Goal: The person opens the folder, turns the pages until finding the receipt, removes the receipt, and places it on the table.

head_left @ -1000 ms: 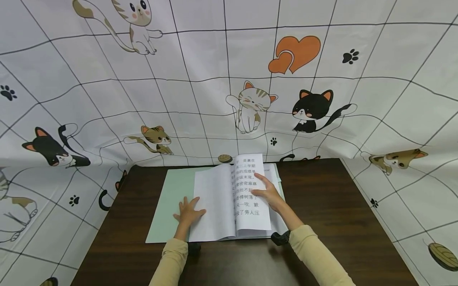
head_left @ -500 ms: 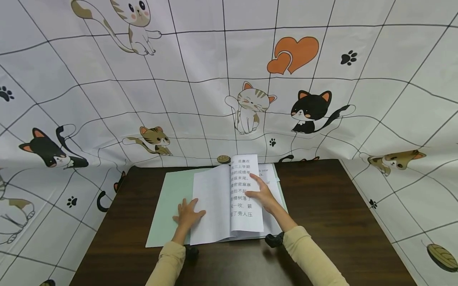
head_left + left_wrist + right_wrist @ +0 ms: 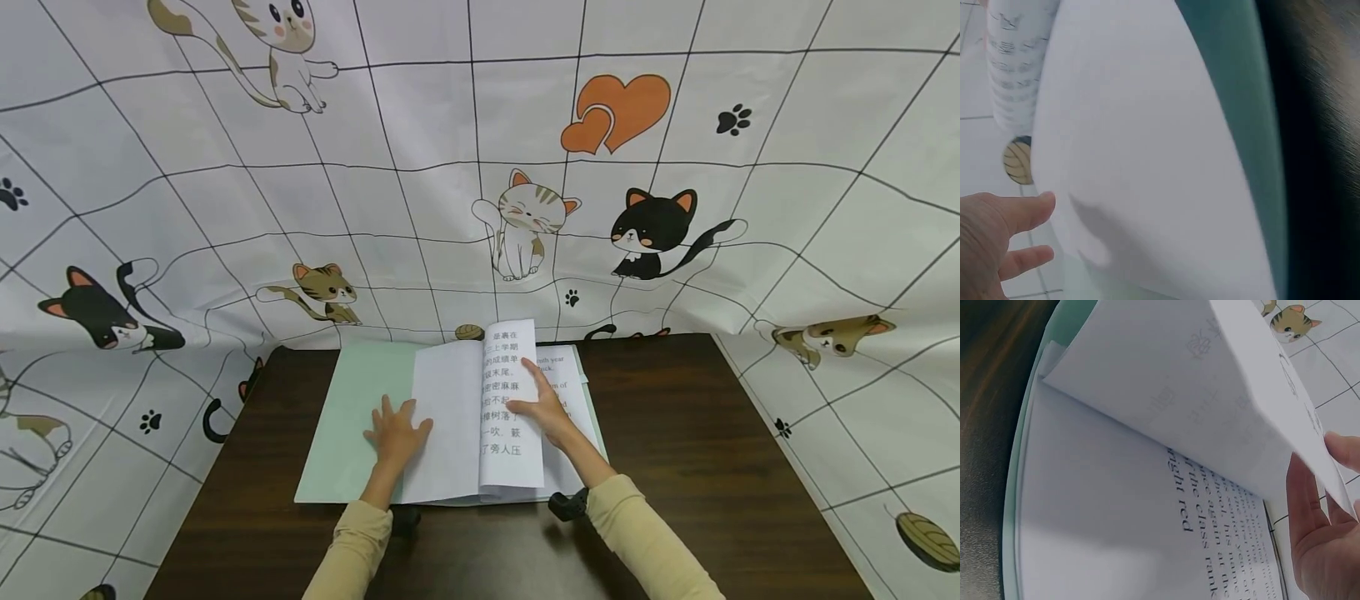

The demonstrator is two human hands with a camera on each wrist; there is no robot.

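Note:
A booklet of white sheets in a pale green cover lies spread on the table. My right hand holds a raised page with large Chinese print by its right edge. In the right wrist view, the page passes between the thumb and the fingers. Beneath it shows a sheet with English text, partly covered. My left hand is spread over the border between the green cover and the blank left page, holding nothing.
The dark wooden table extends on both sides of the booklet. Behind it hangs a white gridded cloth with cartoon cats. A black wrist device sits by my right sleeve.
My right hand has moved left with the raised page, uncovering more of the English sheet. My left hand has shifted slightly up, and more green cover shows on the left.

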